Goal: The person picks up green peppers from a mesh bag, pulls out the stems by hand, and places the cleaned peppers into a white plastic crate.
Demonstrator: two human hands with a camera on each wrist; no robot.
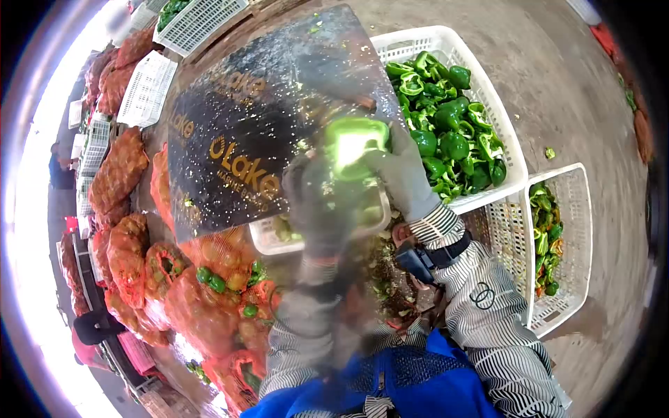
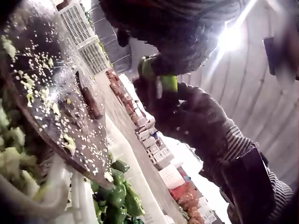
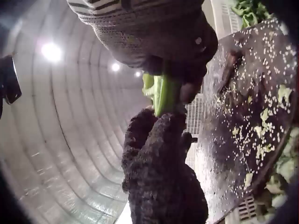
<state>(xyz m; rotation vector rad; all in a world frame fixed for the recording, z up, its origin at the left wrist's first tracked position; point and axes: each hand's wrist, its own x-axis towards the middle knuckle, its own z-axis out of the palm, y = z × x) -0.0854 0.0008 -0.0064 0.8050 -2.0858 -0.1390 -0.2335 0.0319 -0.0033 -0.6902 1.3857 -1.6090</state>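
Both gloved hands hold a green bell pepper (image 1: 357, 148) between them, above a dark board scattered with pale seeds. Glare whitens its middle in the head view. My left hand (image 1: 313, 198), blurred there, grips the near left side; its dark fuzzy glove (image 3: 161, 172) reaches up to the pepper (image 3: 163, 93) in the right wrist view. From the right, my right hand (image 1: 408, 174) grips it with curled fingers. On the board (image 1: 244, 132) lies a knife with a brown handle (image 2: 91, 100), apart from both hands.
A white crate (image 1: 516, 132) of cut green peppers stands right of the board, with another crate (image 1: 585, 244) beyond it. Below the board is a white container (image 1: 268, 240) of pale scraps. Red mesh sacks (image 1: 202, 306) crowd the left floor.
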